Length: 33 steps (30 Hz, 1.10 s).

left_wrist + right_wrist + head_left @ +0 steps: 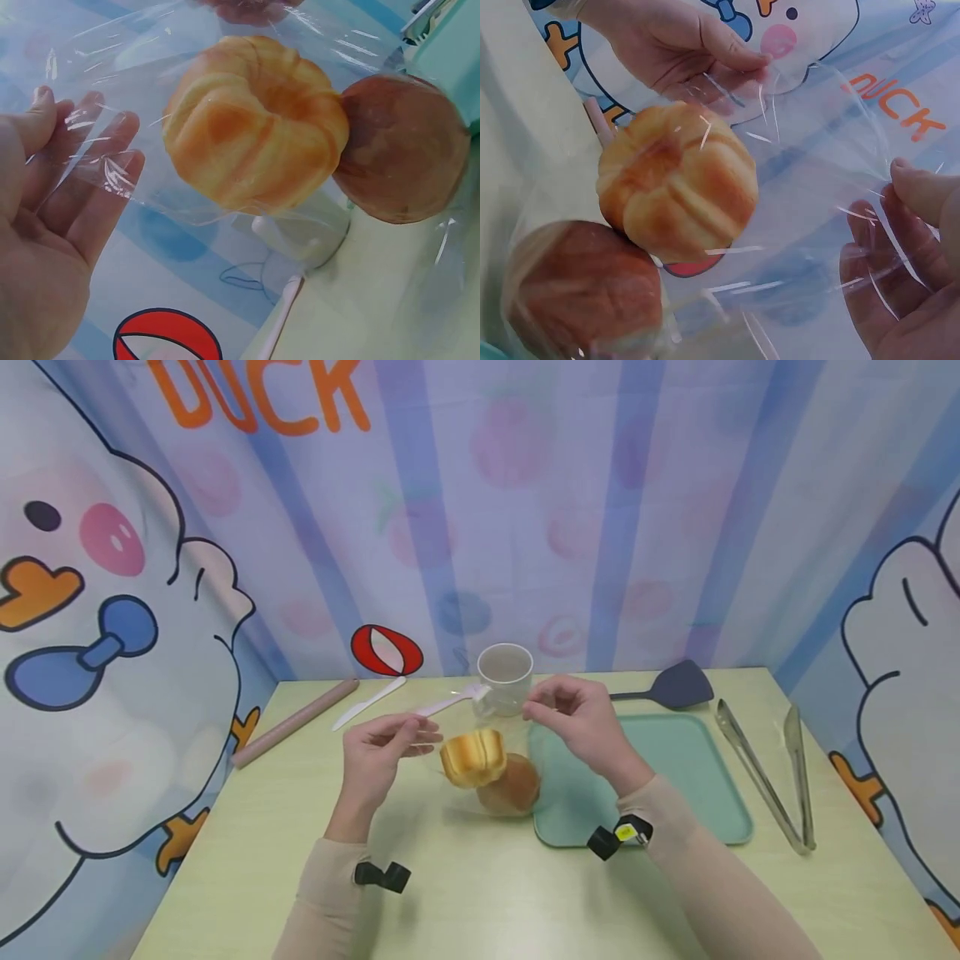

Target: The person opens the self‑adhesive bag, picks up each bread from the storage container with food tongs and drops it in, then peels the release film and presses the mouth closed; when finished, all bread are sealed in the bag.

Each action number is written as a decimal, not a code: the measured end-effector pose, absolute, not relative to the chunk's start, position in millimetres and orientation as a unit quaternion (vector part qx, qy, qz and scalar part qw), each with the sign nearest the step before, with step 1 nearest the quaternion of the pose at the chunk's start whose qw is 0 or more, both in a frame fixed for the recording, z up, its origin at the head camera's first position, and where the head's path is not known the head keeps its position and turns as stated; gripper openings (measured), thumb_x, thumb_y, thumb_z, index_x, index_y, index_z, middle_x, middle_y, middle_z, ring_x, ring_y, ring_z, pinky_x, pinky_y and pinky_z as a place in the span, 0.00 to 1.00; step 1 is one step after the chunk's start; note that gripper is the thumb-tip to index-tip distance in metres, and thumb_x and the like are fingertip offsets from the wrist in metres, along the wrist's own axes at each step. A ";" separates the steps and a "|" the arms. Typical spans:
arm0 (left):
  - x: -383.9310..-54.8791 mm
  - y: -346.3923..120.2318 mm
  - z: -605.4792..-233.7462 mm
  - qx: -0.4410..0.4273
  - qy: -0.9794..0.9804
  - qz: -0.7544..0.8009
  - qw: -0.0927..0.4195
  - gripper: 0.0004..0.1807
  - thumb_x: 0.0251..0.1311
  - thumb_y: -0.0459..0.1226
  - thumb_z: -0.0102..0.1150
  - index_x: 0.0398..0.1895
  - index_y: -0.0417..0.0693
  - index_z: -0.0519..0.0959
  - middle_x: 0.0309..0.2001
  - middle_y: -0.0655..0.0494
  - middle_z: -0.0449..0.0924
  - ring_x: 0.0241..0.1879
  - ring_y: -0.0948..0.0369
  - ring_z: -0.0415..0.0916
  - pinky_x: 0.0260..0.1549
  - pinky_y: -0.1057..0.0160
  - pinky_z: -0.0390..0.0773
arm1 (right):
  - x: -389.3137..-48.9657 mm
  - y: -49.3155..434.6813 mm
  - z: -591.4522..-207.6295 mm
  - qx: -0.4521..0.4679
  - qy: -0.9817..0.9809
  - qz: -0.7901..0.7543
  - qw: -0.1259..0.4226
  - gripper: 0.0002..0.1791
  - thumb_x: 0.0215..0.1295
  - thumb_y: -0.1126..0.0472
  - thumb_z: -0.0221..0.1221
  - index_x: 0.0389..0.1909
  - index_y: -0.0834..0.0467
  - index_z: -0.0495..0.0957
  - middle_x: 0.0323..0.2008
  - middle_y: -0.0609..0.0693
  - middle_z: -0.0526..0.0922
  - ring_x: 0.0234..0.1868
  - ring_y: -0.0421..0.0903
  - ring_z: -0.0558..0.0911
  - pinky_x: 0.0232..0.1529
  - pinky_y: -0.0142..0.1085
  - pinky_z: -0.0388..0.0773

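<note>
Between the two hands hangs a clear plastic bag (802,165). Inside it are a golden, ridged bread roll (474,758) with a dimpled middle and a round brown bun (513,787) lower down, pressed against each other. My left hand (381,756) pinches one side of the bag's edge with the thumb, the other fingers spread along the film. On the other side, my right hand (583,722) pinches the edge between thumb and forefinger. In the right wrist view, the film stretches taut between both hands.
Behind the bag stands a pale mug (505,670), with a light fork (448,702), a white knife (369,703) and a rolling pin (296,724) to its left. A green tray (667,777) lies at right, near a dark spatula (681,687) and metal tongs (757,775).
</note>
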<state>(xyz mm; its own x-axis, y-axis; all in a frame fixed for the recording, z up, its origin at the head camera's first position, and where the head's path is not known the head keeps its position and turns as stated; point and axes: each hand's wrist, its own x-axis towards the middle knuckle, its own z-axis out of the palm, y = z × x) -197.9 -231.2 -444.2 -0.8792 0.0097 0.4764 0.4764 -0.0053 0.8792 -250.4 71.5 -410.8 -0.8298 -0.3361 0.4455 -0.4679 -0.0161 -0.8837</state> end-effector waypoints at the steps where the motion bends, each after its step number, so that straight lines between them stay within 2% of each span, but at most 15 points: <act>1: -197.9 -232.6 -443.2 -0.181 -0.683 -0.688 0.165 0.12 0.73 0.31 0.61 0.47 0.25 0.84 0.41 0.55 0.92 0.39 0.55 0.92 0.39 0.52 0.89 | -251.1 72.4 -410.2 0.293 -0.699 0.650 0.049 0.03 0.67 0.69 0.69 0.39 0.63 0.86 0.33 0.49 0.89 0.31 0.46 0.86 0.35 0.35 0.84; 8: -199.6 -240.3 -436.2 -0.211 -0.665 -0.700 0.151 0.11 0.73 0.25 0.58 0.51 0.27 0.84 0.39 0.52 0.92 0.35 0.53 0.92 0.32 0.52 0.89 | -255.8 81.9 -406.0 0.320 -0.697 0.642 0.016 0.04 0.67 0.70 0.69 0.41 0.63 0.87 0.35 0.54 0.90 0.36 0.55 0.90 0.43 0.41 0.88; 12: -198.5 -244.6 -430.8 -0.226 -0.658 -0.703 0.151 0.14 0.72 0.23 0.58 0.56 0.31 0.84 0.39 0.51 0.92 0.34 0.56 0.92 0.30 0.57 0.88 | -256.8 85.9 -403.4 0.333 -0.681 0.652 -0.006 0.05 0.68 0.70 0.67 0.43 0.63 0.87 0.36 0.56 0.91 0.37 0.52 0.91 0.43 0.43 0.89; 15: -197.9 -247.9 -428.2 -0.245 -0.648 -0.705 0.150 0.16 0.72 0.22 0.57 0.57 0.39 0.86 0.40 0.52 0.92 0.35 0.58 0.91 0.31 0.60 0.88 | -255.5 88.4 -401.2 0.339 -0.666 0.664 -0.024 0.07 0.70 0.71 0.65 0.46 0.65 0.86 0.38 0.59 0.91 0.39 0.50 0.92 0.43 0.45 0.89; 18: -198.4 -249.7 -426.0 -0.283 -0.622 -0.716 0.144 0.17 0.72 0.21 0.55 0.55 0.42 0.87 0.41 0.51 0.92 0.36 0.55 0.92 0.32 0.56 0.89 | -254.8 91.0 -399.4 0.345 -0.659 0.667 -0.033 0.08 0.72 0.71 0.64 0.48 0.65 0.86 0.40 0.60 0.91 0.40 0.51 0.92 0.43 0.45 0.89; 22: -198.5 -250.2 -422.7 -0.312 -0.600 -0.724 0.139 0.10 0.71 0.21 0.56 0.49 0.27 0.84 0.41 0.49 0.92 0.36 0.53 0.92 0.32 0.54 0.88 | -254.9 94.3 -398.3 0.353 -0.655 0.667 -0.035 0.08 0.73 0.71 0.61 0.48 0.66 0.86 0.40 0.57 0.91 0.40 0.52 0.92 0.43 0.45 0.89; 25: -197.4 -250.8 -420.2 -0.318 -0.603 -0.717 0.144 0.08 0.71 0.21 0.56 0.46 0.19 0.80 0.41 0.50 0.91 0.36 0.54 0.92 0.32 0.55 0.88 | -255.4 96.4 -398.9 0.361 -0.646 0.671 -0.036 0.08 0.74 0.73 0.58 0.44 0.69 0.86 0.40 0.56 0.92 0.40 0.52 0.92 0.43 0.45 0.89; 28: -197.0 -250.9 -417.9 -0.333 -0.598 -0.715 0.143 0.08 0.72 0.20 0.52 0.42 0.22 0.81 0.41 0.50 0.91 0.35 0.54 0.92 0.32 0.55 0.88 | -256.7 98.2 -400.0 0.370 -0.634 0.678 -0.035 0.09 0.73 0.76 0.55 0.41 0.70 0.85 0.39 0.54 0.92 0.39 0.50 0.92 0.42 0.44 0.89; 33: -197.0 -249.8 -414.2 -0.360 -0.577 -0.722 0.127 0.19 0.69 0.16 0.43 0.35 0.33 0.85 0.42 0.47 0.91 0.36 0.51 0.92 0.32 0.54 0.89 | -257.9 100.4 -399.3 0.384 -0.613 0.689 -0.034 0.13 0.71 0.79 0.52 0.37 0.69 0.85 0.40 0.54 0.91 0.39 0.48 0.91 0.42 0.42 0.89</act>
<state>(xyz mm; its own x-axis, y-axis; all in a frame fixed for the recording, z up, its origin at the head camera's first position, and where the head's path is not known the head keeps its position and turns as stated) -197.0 -249.8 -414.2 -0.7082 0.2314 0.6670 0.5992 -0.3026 0.7412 -257.9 100.4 -399.3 -0.7031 -0.5182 0.4869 -0.4233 -0.2451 -0.8722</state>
